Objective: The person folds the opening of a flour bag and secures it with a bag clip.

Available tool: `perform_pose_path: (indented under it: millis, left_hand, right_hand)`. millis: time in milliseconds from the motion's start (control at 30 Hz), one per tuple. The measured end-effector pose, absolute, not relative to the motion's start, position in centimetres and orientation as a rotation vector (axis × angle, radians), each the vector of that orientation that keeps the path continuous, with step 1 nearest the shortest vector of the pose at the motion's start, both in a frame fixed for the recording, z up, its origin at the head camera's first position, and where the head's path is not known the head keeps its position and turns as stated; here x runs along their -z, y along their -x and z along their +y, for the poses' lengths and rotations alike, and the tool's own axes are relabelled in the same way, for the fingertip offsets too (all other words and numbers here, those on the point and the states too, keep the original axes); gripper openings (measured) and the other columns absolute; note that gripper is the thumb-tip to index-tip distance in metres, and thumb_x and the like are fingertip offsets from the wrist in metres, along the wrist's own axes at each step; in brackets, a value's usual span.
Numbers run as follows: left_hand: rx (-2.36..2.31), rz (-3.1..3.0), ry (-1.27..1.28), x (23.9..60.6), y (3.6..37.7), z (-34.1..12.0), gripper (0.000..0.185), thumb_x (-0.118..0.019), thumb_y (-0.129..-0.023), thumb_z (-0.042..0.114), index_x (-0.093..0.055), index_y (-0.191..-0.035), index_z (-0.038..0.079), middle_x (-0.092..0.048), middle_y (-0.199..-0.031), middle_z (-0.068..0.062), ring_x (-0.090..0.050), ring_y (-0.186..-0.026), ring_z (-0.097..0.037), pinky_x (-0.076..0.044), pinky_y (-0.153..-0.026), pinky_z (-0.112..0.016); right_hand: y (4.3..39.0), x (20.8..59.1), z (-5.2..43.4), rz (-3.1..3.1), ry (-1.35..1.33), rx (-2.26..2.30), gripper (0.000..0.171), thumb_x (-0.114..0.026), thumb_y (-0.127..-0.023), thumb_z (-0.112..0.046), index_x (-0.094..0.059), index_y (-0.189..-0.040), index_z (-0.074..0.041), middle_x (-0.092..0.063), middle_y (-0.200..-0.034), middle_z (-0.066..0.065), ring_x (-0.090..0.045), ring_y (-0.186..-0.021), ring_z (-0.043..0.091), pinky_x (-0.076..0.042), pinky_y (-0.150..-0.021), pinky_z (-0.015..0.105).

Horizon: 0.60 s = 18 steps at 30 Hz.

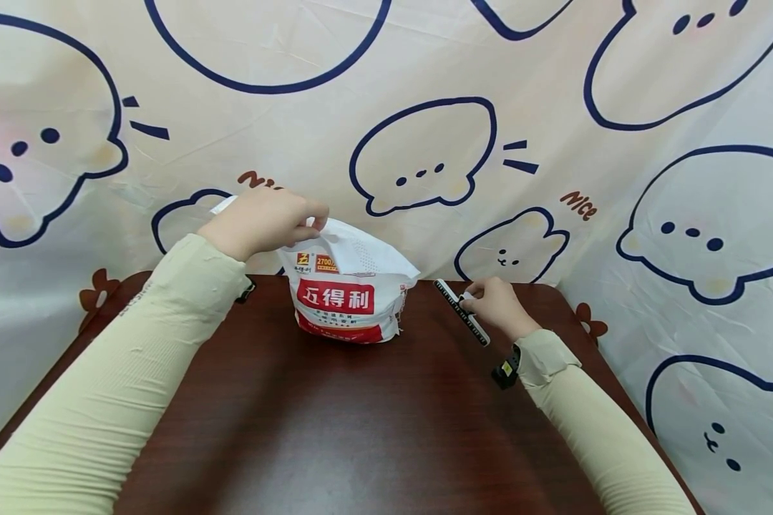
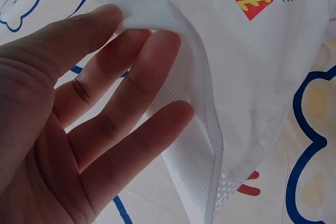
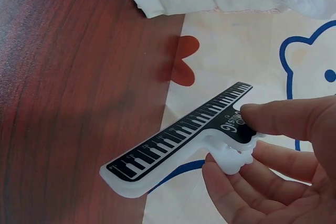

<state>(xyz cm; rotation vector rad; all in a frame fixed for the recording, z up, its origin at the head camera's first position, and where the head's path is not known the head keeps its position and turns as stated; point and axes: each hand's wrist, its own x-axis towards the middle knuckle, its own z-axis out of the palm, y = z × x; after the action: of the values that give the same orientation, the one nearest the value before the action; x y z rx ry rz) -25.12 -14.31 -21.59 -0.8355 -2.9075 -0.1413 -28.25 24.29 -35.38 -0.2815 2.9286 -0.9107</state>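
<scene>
A white flour bag [image 1: 344, 286] with red Chinese print stands on the brown table. My left hand [image 1: 264, 222] pinches its top edge between thumb and fingers; in the left wrist view the white woven rim [image 2: 205, 93] runs past the fingertips. Off to the bag's right, my right hand [image 1: 497, 304] holds a long clip [image 1: 462, 312] by its handles, tilted above the table. The right wrist view shows the clip's piano-key pattern and the word "Music" [image 3: 231, 121], with the thumb on the dark handle and fingers beneath the white one.
The dark brown wooden table [image 1: 361, 429] reaches back to a cloth backdrop [image 1: 283, 136] printed with blue-outlined cartoon figures. The bag stands near the table's far edge. A black wrist camera [image 1: 506, 370] sits at the right cuff.
</scene>
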Motion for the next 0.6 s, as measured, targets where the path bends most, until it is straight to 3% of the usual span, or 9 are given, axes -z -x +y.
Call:
perform_pose_path:
  millis: [600]
  left_hand:
    - [0.159, -2.898, 0.843, 21.83, 25.21, -14.47, 0.013, -0.071, -0.094, 0.014, -0.066, -0.106, 0.012, -0.071, -0.091, -0.008, -0.062, -0.076, -0.025, -0.056, -0.072, -0.041]
  right_hand:
    - [28.17, 34.67, 24.50, 2.986, 0.295, 0.906, 0.029, -0.068, -0.095, -0.014, -0.069, -0.116, 0.006, -0.072, -0.109, 0.021, -0.068, -0.098, 0.034, -0.055, -0.085, 0.050]
